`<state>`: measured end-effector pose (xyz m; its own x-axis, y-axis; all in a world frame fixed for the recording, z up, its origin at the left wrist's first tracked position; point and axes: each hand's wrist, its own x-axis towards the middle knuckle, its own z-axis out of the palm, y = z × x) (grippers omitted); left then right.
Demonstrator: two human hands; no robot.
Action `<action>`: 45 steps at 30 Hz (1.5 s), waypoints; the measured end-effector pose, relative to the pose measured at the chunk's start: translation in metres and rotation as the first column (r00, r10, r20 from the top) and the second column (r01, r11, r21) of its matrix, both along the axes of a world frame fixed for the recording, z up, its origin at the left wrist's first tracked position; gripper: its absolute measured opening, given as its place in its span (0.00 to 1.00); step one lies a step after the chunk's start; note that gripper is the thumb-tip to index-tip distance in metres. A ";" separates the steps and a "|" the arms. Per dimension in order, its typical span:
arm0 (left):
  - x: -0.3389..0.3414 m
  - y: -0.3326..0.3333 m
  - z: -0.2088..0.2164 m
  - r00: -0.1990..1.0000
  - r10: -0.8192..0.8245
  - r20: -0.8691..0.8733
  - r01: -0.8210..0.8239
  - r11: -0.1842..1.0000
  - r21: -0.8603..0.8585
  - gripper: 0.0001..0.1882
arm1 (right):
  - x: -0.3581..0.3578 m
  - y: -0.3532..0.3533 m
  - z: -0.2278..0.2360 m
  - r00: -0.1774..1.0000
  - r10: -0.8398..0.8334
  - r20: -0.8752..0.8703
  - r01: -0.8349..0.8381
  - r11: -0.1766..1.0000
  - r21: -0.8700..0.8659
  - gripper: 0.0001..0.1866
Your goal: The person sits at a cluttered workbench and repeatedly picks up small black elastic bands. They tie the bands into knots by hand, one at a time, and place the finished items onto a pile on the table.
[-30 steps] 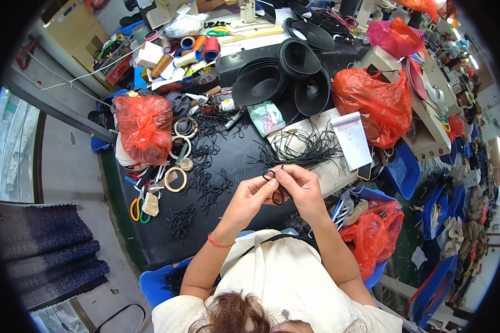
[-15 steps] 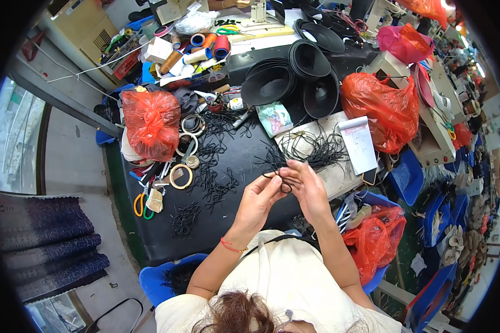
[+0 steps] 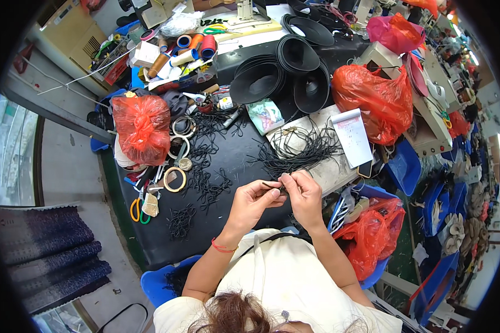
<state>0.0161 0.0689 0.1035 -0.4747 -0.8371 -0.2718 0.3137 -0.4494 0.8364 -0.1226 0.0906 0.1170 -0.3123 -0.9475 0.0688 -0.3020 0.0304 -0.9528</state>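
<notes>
Both hands meet in front of my chest, above the near edge of the black table (image 3: pixel 239 172). My left hand (image 3: pixel 253 204) is closed, pinching a thin black cord (image 3: pixel 270 185) between thumb and fingers. My right hand (image 3: pixel 304 198) is closed on the same cord, its thumb and forefinger close to the left fingertips. Most of the cord is hidden by the fingers. Just beyond the hands lies a loose pile of black cords (image 3: pixel 303 152) on a pale board (image 3: pixel 336 172). Small knotted black cord pieces (image 3: pixel 208 186) are scattered to the left on the table.
Orange-handled scissors (image 3: pixel 135 210) and tape rolls (image 3: pixel 175 179) sit at the left near a red plastic bag (image 3: pixel 143 130). Stacked black oval pieces (image 3: pixel 255 83) stand at the back. A notepad (image 3: pixel 353 139) and another red bag (image 3: pixel 372 102) are on the right, above a blue bin (image 3: pixel 380 272).
My right hand has turned and its raised, spread fingers have folded down into a pinch on the cord. Both hands are slightly lower, and the view has shifted a little.
</notes>
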 end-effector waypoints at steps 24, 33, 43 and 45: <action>0.031 -0.037 -0.138 0.399 0.528 0.750 0.220 0.739 -0.637 0.13 | -0.090 -0.065 -0.214 0.561 0.140 -0.816 -0.084 0.990 0.113 0.03; -0.033 -0.068 -0.104 0.698 0.109 0.707 0.316 0.839 -0.442 0.11 | -0.072 -0.058 -0.125 0.703 0.136 -0.698 -0.349 0.921 -0.171 0.04; -0.029 -0.040 -0.068 0.945 -0.061 0.321 0.033 0.995 0.092 0.11 | -0.049 -0.053 -0.078 0.969 -0.165 -0.186 0.151 0.985 -0.087 0.05; -0.036 -0.041 -0.063 0.982 0.010 0.187 -0.058 0.964 0.258 0.11 | -0.032 -0.047 -0.076 0.980 -0.063 -0.189 0.051 0.996 -0.070 0.06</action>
